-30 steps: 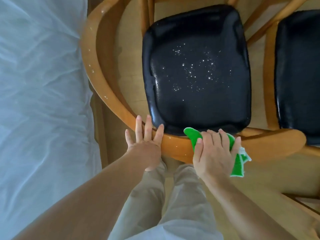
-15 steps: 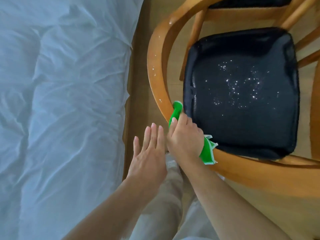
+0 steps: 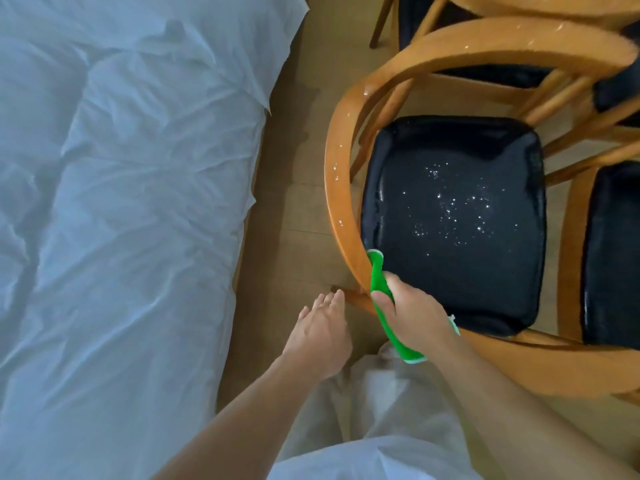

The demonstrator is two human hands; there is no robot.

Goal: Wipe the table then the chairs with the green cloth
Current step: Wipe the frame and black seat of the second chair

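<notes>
A wooden chair (image 3: 337,188) with a curved orange-brown rail and a black seat pad (image 3: 453,216) stands in front of me; small white specks dot the pad. My right hand (image 3: 414,317) grips the green cloth (image 3: 377,282) and holds it wrapped over the rail's near-left curve. My left hand (image 3: 320,332) hovers with straight fingers just left of the rail, its fingertips close to the wood, holding nothing.
A bed with a rumpled white sheet (image 3: 121,220) fills the left side, with a narrow strip of wooden floor (image 3: 294,188) between it and the chair. A second chair with a black seat (image 3: 611,258) stands at the right, and another (image 3: 485,71) behind.
My right hand has slid the green cloth leftward along the rail from its front middle to its near-left curve. My left hand came off the rail. The view swung left.
</notes>
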